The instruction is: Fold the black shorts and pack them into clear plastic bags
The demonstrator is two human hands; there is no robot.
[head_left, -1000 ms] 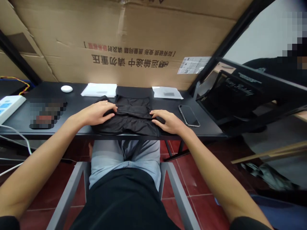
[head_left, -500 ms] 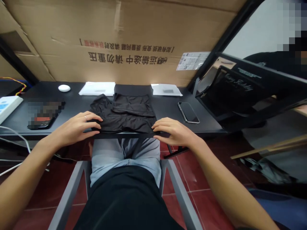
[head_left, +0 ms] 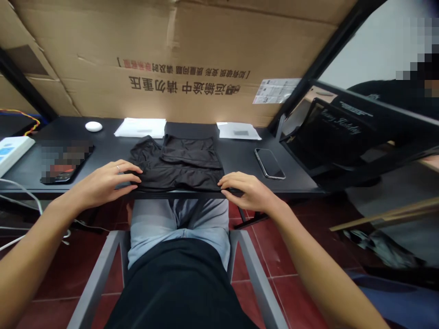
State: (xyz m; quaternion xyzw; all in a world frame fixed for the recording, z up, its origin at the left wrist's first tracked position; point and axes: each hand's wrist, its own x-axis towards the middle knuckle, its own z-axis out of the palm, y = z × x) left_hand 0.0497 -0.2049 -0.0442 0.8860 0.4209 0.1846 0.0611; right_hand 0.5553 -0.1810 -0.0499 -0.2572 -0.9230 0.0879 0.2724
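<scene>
A thin black garment (head_left: 185, 176), partly folded over and wrinkled, lies along the table's front edge; its exact kind does not show. At its near left corner is my left hand (head_left: 109, 180), thumb under and fingers above, closed on the cloth. My right hand (head_left: 245, 189) pinches the near right corner in the same way. The fabric between the hands lies fairly flat, with a folded layer across its far right part and a bunched piece at the far left.
On the black table (head_left: 236, 155) are a phone (head_left: 270, 163) at right, a blurred dark phone-like object (head_left: 66, 167) at left, two white packets (head_left: 141, 128) and a white mouse-like object (head_left: 93, 126). A cardboard panel (head_left: 192, 41) stands behind. A power strip (head_left: 13, 151) sits far left.
My left hand has shifted slightly to the left at the garment's corner. My right hand sits a touch lower and further right. The garment's layout looks nearly the same.
</scene>
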